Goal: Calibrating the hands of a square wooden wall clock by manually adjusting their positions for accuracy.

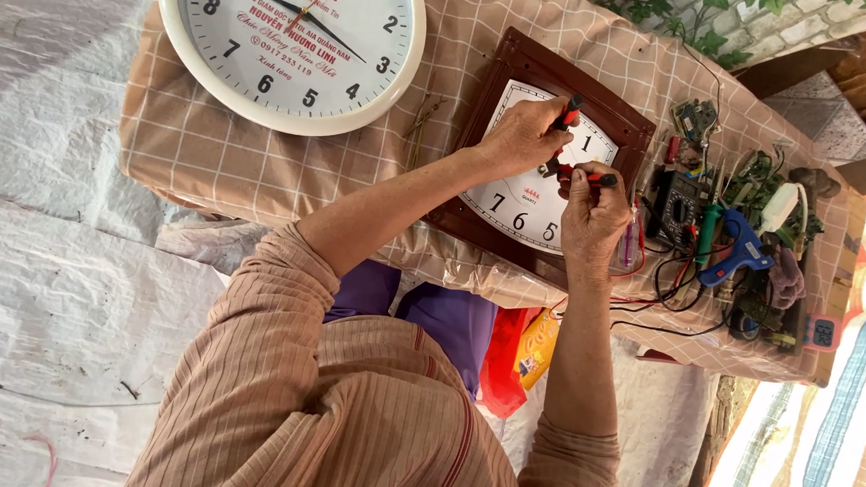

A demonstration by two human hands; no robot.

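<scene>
- nearest the lens: a shoulder and back in a peach striped shirt (342,418), sleeves pushed up to the elbows, both forearms stretched toward the desk.
- left hand (523,134) curled shut around a red-and-black handled tool (564,116), knuckles over the upper part of the dial.
- right hand (592,218) closed as well, pinching a second red-and-black handled tool (589,177) between thumb and fingers; tips of both tools meeting near the middle of the dial, exact contact too small to tell.
- under both hands: a square clock (549,150) with a dark brown frame and a white face, lying flat on the desk, tilted cornerwise to the edge.
- well apart on the far-left side of the desk: a round white wall clock (290,39), face up, black numerals, red print in the middle.
- between the two clocks: a few thin dry twigs (422,123) on the cloth.
- desk (258,163) covered with a beige checked cloth under clear plastic.
- just beside the square clock, past the right hand: a dark multimeter (676,203) with red and black leads trailing off the edge.
- further along: a blue glue gun (738,247) amid small circuit boards, wires and tools.
- below the desk edge: purple trousers and a red and yellow packet (521,354).
- pale tarpaulin (52,250) across the floor.
</scene>
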